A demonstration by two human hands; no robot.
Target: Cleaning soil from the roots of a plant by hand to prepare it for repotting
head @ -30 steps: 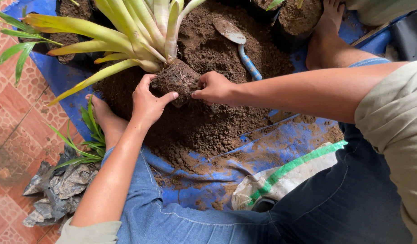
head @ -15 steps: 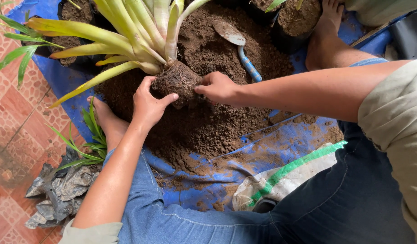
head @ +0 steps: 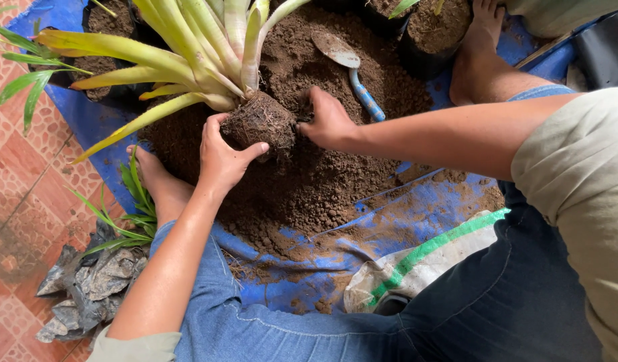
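A plant with long yellow-green leaves point(head: 188, 47) hangs over a heap of brown soil point(head: 322, 167) on a blue tarp point(head: 416, 214). Its dark root ball point(head: 261, 122) is bare. My left hand point(head: 222, 157) grips the root ball from the near left side. My right hand point(head: 328, 121) presses against the right side of the root ball, fingers curled into the roots and soil.
A small trowel with a blue handle point(head: 352, 70) lies on the soil behind my right hand. Black pots of soil point(head: 433, 30) stand at the back. A white sack with a green stripe point(head: 416, 268) lies on the tarp. Crumpled black plastic point(head: 88, 285) lies on the red tiles.
Both hands stay on the root ball. My right hand's fingers have dug a little further into its right side, and the plant has shifted slightly.
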